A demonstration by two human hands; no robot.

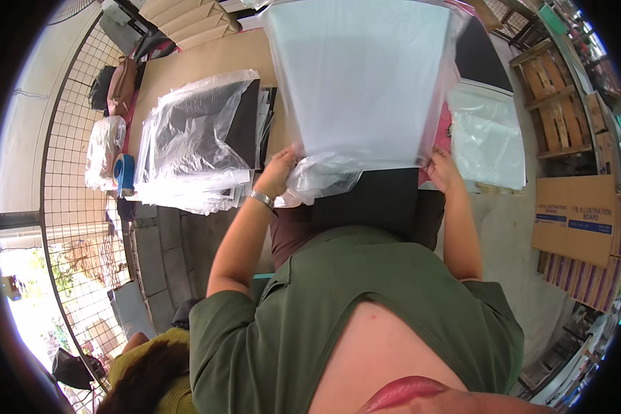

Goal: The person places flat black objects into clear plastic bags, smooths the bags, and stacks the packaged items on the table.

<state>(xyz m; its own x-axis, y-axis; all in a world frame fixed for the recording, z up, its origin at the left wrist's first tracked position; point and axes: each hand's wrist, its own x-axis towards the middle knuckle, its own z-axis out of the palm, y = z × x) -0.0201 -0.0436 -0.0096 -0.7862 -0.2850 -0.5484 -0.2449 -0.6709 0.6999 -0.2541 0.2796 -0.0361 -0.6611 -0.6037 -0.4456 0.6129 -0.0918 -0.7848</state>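
Observation:
A large pale white board (365, 83) lies inside a clear plastic bag (327, 176), spread out in front of me. The bag's loose, crumpled end bunches at the near left corner. Closed on the plastic at that corner is my left hand (276, 174), with a bracelet on its wrist. At the opposite near corner, my right hand (444, 170) grips the bag's edge between thumb and fingers. Below the near edge, a black panel (369, 196) shows over my lap.
Black boards in clear plastic (200, 131) are stacked to the left, beside a blue tape roll (124, 174). Flat clear bags (488, 138) lie at right. Cardboard boxes (576, 217) and a wooden pallet (553, 100) stand farther right. Another person's yellow-green top (155, 372) shows at lower left.

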